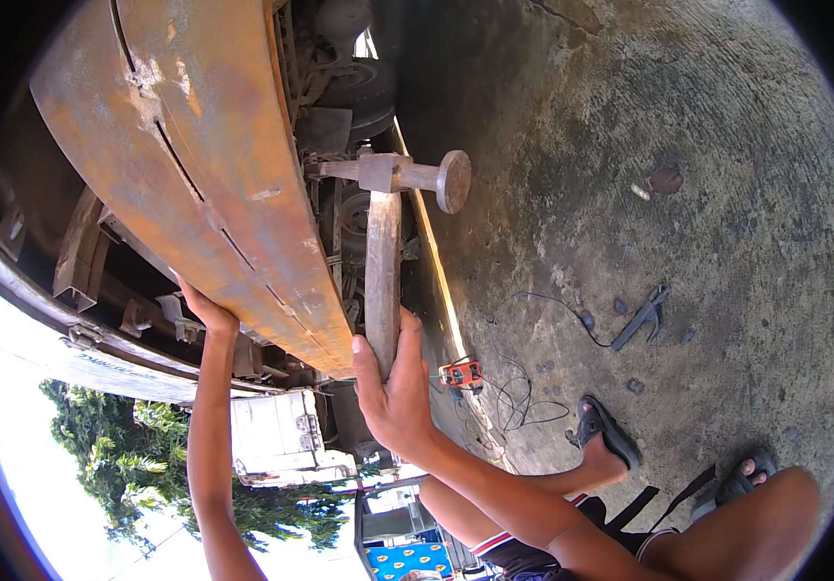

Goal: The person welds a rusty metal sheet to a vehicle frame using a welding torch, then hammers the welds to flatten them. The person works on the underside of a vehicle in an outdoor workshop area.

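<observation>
A long rusty steel beam (233, 184) slants from the upper left toward the middle, with a broken dark slit and rough weld spots along its face. My left hand (210, 312) grips the beam's left edge near its lower end; its fingers are partly hidden behind the steel. In front of the beam's right edge, my right hand (398, 387) is closed round the wooden handle of a hammer (384, 261). The hammer's round-faced metal head is at the top, pointing right, apart from the beam.
Behind the beam are a vehicle's underside and tires (359, 97). On the rough concrete floor (727, 174) lie a black clamp-like tool (642, 318) with a thin cable, and several stones. A red and black box (462, 375) stands near loose cables. My sandalled foot (606, 450) is at lower right.
</observation>
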`<state>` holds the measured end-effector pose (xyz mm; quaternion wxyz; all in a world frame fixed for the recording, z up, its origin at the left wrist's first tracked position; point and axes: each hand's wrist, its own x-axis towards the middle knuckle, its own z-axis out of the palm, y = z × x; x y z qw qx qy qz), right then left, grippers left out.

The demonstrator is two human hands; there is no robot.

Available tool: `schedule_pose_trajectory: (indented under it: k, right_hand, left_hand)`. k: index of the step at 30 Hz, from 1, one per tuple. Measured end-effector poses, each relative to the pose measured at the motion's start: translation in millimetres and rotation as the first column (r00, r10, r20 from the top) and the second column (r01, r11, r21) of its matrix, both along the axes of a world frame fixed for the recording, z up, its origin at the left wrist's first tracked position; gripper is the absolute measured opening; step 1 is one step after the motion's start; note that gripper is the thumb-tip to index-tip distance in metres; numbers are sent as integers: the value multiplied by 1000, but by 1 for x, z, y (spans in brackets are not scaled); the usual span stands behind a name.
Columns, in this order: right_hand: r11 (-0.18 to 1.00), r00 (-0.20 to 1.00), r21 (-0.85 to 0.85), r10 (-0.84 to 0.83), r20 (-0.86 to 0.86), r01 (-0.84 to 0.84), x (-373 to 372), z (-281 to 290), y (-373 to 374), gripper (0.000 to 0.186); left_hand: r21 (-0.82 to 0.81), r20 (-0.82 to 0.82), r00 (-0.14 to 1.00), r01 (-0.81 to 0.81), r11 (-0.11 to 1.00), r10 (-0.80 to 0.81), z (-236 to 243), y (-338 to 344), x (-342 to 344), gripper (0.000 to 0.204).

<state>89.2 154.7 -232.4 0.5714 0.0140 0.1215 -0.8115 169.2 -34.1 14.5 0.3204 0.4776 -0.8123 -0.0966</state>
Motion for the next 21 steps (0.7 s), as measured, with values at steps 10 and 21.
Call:
schedule_pose_trajectory:
  k: [10, 21]
  right_hand:
    - [992, 974, -18, 126, 188, -125, 19, 16, -13, 43]
    - [995, 976, 31, 87, 198, -94, 52, 18, -10, 37]
  left_hand:
    - [-10, -2, 999, 36, 999, -36, 6, -5, 10, 54]
    - [-85, -11, 1000, 20, 996, -21, -12, 7, -11, 65]
